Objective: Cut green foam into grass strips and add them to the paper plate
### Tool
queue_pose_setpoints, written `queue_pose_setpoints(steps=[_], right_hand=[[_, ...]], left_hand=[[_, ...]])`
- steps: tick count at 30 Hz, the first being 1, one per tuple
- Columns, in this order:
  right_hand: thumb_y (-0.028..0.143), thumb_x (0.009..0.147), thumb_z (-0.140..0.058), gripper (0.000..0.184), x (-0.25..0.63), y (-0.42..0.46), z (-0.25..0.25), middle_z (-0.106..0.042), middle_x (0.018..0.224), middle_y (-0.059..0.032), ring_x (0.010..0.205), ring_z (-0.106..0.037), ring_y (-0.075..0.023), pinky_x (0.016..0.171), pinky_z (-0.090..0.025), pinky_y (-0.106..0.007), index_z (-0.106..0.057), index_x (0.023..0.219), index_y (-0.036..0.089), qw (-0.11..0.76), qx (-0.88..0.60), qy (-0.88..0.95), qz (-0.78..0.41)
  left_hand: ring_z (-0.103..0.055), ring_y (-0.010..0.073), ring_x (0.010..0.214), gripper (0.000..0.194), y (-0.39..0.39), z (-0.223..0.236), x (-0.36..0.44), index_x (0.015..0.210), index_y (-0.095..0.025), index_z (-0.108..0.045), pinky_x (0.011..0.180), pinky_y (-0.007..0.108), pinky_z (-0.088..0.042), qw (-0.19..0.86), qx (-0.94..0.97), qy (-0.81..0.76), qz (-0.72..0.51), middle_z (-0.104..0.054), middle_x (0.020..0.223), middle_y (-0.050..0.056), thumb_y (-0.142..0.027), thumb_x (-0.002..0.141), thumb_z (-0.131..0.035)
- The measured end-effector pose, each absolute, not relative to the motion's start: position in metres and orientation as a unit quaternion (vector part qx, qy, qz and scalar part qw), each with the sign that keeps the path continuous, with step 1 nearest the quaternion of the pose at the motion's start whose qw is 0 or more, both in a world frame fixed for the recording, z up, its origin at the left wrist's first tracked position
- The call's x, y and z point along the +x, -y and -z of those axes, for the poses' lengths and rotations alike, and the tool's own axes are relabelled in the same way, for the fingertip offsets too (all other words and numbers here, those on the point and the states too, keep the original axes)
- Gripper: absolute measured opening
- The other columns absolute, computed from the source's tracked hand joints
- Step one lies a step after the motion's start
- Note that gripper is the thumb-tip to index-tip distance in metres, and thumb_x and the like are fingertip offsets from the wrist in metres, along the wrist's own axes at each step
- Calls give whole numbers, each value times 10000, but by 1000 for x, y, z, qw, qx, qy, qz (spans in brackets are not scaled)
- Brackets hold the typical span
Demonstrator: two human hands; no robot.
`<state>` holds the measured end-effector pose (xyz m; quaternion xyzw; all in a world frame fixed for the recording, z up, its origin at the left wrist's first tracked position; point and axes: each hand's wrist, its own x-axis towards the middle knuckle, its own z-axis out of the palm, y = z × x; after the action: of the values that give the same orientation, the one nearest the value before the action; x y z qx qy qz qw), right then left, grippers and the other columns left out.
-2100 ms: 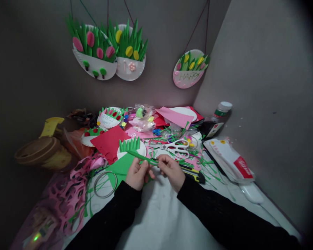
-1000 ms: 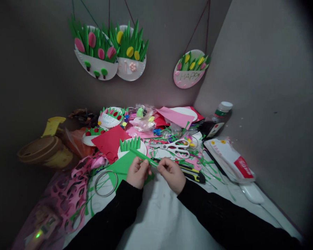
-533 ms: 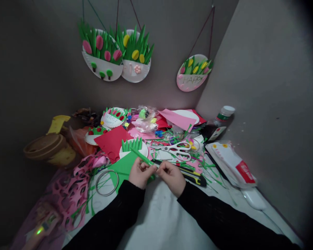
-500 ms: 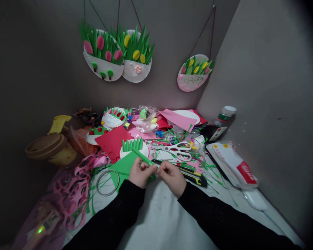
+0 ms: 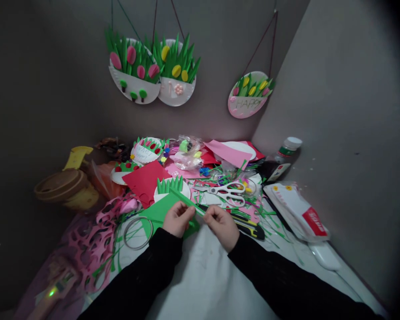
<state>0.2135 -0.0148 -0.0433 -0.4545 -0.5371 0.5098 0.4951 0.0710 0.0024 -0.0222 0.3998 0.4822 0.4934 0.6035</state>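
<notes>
Left hand (image 5: pixel 178 219) partly hid green strip (image 5: pixel 182 198) and green sheet (image 5: pixel 157 211). Both black sleeves (image 5: pixel 145 269) were cut off by bottom edge. Packet (image 5: pixel 291 209) print was illegible. Lit object (image 5: pixel 58 289), lower left, was too blurred to identify.

Dim overall, darkest at view left. Tablecloth (image 5: pixel 216 275) paler at front centre; soft shadow below left hand (image 5: pixel 177 218). Faint glare on plastic bag (image 5: pixel 188 161). 1 green light (image 5: pixel 52 293) glows lower left, surroundings blurred. Black vignette, right edge; wide-angle stretch.
</notes>
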Motion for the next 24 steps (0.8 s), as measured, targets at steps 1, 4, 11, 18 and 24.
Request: queue_pose_setpoints(steps=[1,4,11,18,24], right_hand=[[422,773,-566,287,214,15,44,-341,457,78,433,-291,-88,430,-223,-224,-446,623,208,494,-454,533,-516],[458,766,-570,315,214,15,43,-338,452,77,428,-293,-88,422,-224,-224,-444,621,209,495,-456,523,-523],[352,811,-544,228,216,16,32,-472,614,10,597,-455,-138,561,-361,-263,-531,642,199,543,-453,582,-402],[178,804,-526,112,216,21,28,-569,810,-40,741,-538,-175,616,-413,-280,-623,836,223,526,-460,655,-289],[172,808,-524,99,217,22,27,-575,790,-34,677,-523,-159,603,-418,-281,-611,814,219,516,-468,671,-252]], left_hand=[[-313,13,295,408,-2,23,71,582,-170,-419,293,136,-214,603,401,-487,-488,-451,414,-82,-446,586,-719],[-306,16,290,410,-7,23,66,554,-173,-403,298,142,-190,603,380,-495,-497,-429,399,-85,-447,598,-705],[-317,23,302,376,-13,20,58,571,-168,-449,309,151,-198,544,388,-533,-519,-456,418,-78,-451,619,-692],[-344,38,307,338,4,18,73,562,-150,-530,323,169,-219,545,469,-520,-461,-493,414,-39,-450,649,-661],[-369,65,378,269,7,13,74,528,-154,-571,396,196,-264,471,531,-542,-450,-519,433,-17,-360,693,-620]])
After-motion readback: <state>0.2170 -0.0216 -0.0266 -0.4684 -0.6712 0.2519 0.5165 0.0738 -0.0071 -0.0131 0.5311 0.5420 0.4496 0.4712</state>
